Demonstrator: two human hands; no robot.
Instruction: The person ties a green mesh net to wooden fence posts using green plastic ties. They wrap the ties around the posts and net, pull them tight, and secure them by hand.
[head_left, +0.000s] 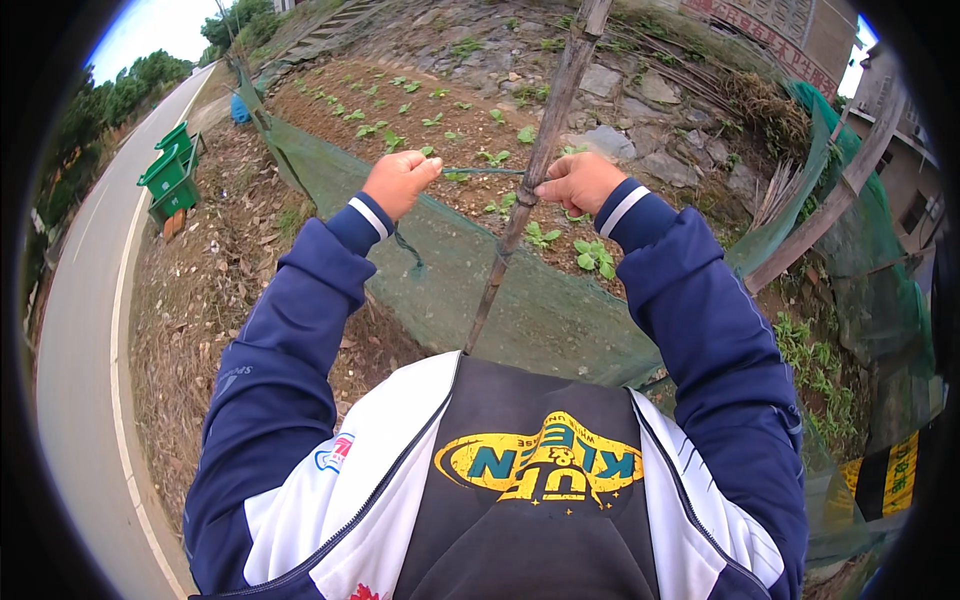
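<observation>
A weathered bamboo pole (551, 135) slants upward in front of me. My left hand (401, 182) is closed on one end of a thin green cord (484, 171), which runs taut across to the pole. A loose tail of cord hangs below that hand. At the pole's right side, my right hand (581, 182) has thumb and fingers pinched together beside a node; the cord seems to reach them behind the pole, but what they hold is hidden. Below both hands sags a green mesh net (480, 277), with a lower tie around the pole.
Leafy seedlings (594, 257) grow in a soil bed beyond the net. A stone bank (600, 79) rises behind it. Green bins (166, 174) stand beside the road (97, 247) at left. A second wooden post (847, 184) with netting leans at right.
</observation>
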